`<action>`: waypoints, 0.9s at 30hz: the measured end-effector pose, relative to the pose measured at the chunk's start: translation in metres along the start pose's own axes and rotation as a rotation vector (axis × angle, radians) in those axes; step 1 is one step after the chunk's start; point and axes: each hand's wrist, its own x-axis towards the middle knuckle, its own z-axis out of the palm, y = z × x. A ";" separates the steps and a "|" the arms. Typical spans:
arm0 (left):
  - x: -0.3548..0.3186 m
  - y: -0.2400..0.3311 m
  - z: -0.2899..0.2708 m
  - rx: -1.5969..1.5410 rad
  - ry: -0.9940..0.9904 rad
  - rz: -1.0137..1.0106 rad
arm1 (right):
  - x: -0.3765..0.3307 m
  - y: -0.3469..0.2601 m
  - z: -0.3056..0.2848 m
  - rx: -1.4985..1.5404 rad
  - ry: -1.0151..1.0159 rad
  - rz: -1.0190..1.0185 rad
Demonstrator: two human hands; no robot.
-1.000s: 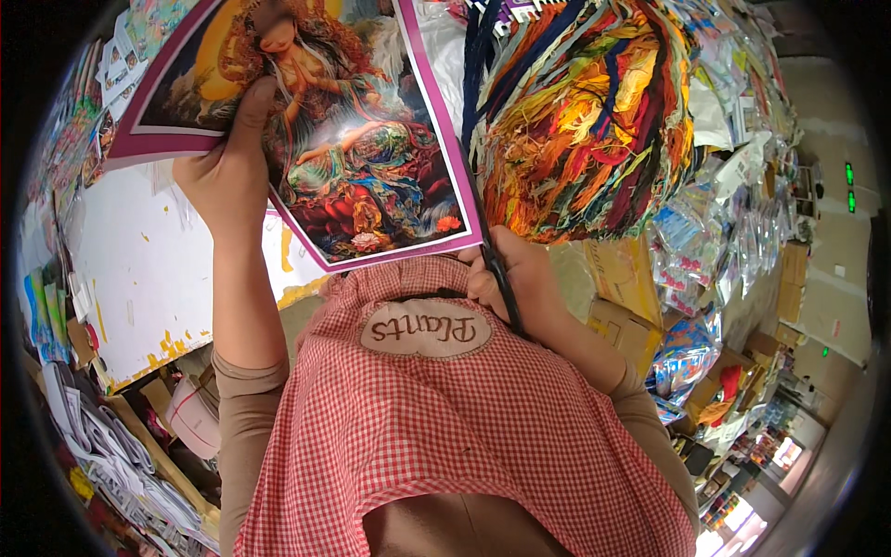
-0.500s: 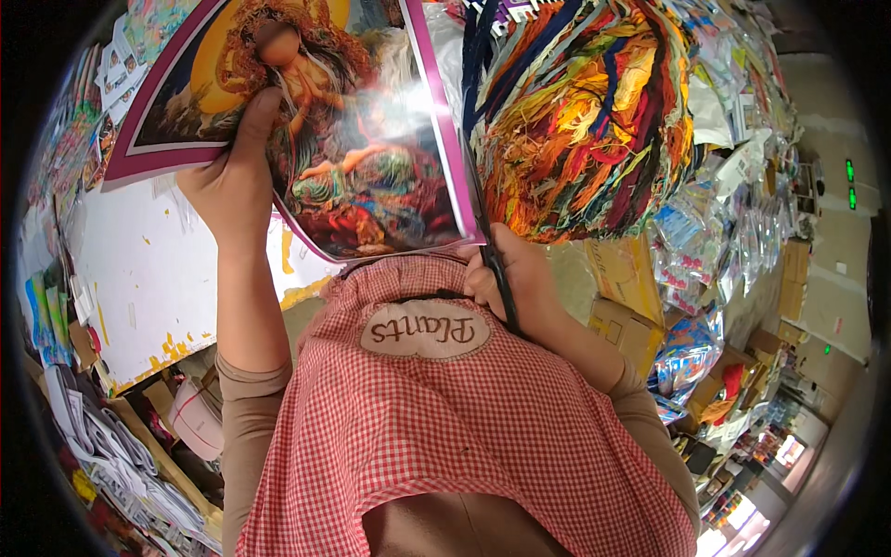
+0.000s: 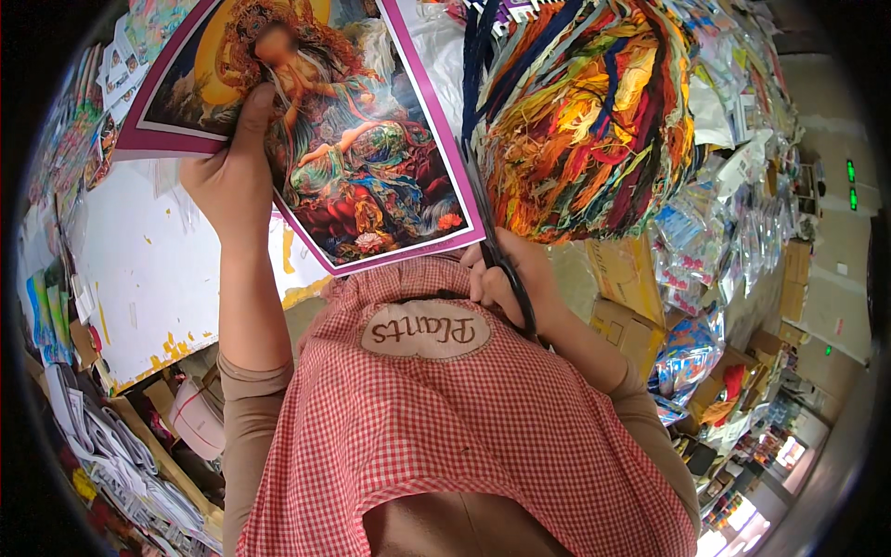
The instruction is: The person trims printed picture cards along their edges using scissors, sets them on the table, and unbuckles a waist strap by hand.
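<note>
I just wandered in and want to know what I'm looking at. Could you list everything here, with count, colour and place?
Printed sheet: at least one, multicoloured with purple border, upper left of centre
Scissors: one, black-handled, along the sheet's right edge
Thread bundle: one, multicoloured, upper right of centre
Table: one, white with yellow patches, left
Cardboard boxes: several, brown, right
Plastic packets: many, mixed colours, far right
Folded sheets: many, whitish, lower left
Apron: one, red-and-white checked, lower centre
Left hand: one, bare, holding the sheet
Right hand: one, bare, holding the scissors
</note>
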 end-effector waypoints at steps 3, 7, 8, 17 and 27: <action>0.002 -0.001 -0.002 0.038 0.005 -0.015 | -0.003 0.001 -0.004 0.046 -0.018 0.007; 0.005 -0.005 -0.005 0.076 0.043 -0.038 | -0.007 0.005 -0.011 0.109 -0.034 0.028; 0.005 -0.005 -0.005 0.076 0.043 -0.039 | -0.008 0.008 -0.012 0.109 -0.034 0.029; -0.001 0.001 0.000 0.104 -0.022 -0.068 | 0.002 0.000 -0.009 -0.120 -0.090 -0.009; -0.010 0.007 0.008 0.054 -0.106 -0.138 | 0.015 -0.008 -0.004 -0.117 -0.060 0.000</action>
